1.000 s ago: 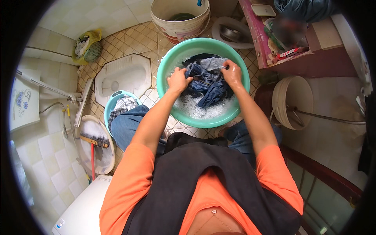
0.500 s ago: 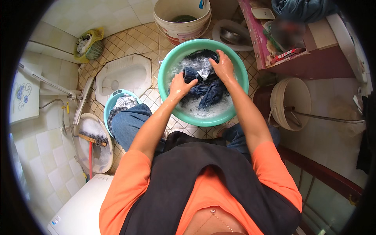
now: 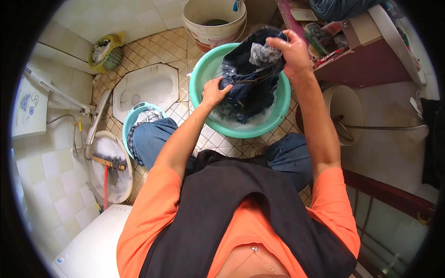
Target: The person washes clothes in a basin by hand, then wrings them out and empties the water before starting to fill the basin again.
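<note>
A wet dark blue denim garment (image 3: 250, 88), probably jeans, is stretched between my hands over a green basin (image 3: 199, 69). My right hand (image 3: 294, 53) grips its upper right end, lifted above the far right rim. A whitish, soapy patch (image 3: 265, 54), perhaps a pocket lining, shows near those fingers. My left hand (image 3: 214, 92) is closed on the garment's left edge, low by the basin's left side. The garment's lower part hangs into sudsy water (image 3: 232, 121). Its folds hide most of the basin's inside.
A squat toilet (image 3: 146, 90) lies left of the basin, with a small blue tub of clothes (image 3: 147, 116) by my left knee. Behind stands a white bucket (image 3: 215, 28). A brush with a red handle (image 3: 106, 185) rests in a round, foamy basin (image 3: 125, 143). Shelving (image 3: 357, 69) borders the right.
My right hand has risen up and to the right, pulling the denim out of the water and spreading it. My left hand stays near the basin's left side, holding the other edge.
</note>
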Action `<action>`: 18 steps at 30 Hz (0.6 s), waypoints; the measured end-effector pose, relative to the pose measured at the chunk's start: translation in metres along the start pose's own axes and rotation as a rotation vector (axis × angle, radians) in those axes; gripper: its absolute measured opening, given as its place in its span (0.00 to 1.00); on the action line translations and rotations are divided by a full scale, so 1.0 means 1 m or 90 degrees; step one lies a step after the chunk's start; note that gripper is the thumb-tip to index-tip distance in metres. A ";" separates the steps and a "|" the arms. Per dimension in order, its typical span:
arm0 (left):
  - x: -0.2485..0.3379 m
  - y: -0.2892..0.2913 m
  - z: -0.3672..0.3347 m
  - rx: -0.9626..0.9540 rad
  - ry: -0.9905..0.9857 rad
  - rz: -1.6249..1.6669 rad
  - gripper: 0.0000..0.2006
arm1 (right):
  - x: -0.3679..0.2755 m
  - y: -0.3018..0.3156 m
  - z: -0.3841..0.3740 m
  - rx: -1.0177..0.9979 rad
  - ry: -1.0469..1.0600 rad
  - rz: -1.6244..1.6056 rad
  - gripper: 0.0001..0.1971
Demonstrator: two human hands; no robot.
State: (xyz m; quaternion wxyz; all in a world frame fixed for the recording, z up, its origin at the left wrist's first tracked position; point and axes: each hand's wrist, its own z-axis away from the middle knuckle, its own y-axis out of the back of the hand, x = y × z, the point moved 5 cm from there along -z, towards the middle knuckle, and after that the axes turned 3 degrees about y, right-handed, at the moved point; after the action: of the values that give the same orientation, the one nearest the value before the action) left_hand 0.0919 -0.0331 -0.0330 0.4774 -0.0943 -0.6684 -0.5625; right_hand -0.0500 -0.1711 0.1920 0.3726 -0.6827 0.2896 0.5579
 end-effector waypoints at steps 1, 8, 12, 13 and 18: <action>0.007 0.000 -0.001 -0.008 -0.015 0.035 0.35 | -0.018 -0.007 0.001 0.000 0.034 -0.026 0.11; 0.108 0.036 0.016 -0.255 0.071 0.584 0.31 | -0.190 -0.053 0.029 0.108 0.420 -0.020 0.07; 0.137 0.057 0.025 -0.262 0.078 0.817 0.30 | -0.210 -0.046 0.037 0.174 0.549 0.003 0.06; 0.138 0.064 0.031 -0.254 -0.029 0.640 0.31 | -0.201 -0.037 0.042 0.215 0.519 0.084 0.05; 0.096 0.021 0.054 -0.200 -0.055 0.020 0.28 | -0.062 0.013 0.037 0.106 0.319 0.083 0.10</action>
State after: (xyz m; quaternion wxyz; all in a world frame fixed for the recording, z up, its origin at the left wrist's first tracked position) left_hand 0.0267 -0.0198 0.0576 0.4361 -0.2027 -0.5906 -0.6480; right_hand -0.0938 -0.1483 0.2461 0.3072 -0.7463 0.4610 0.3689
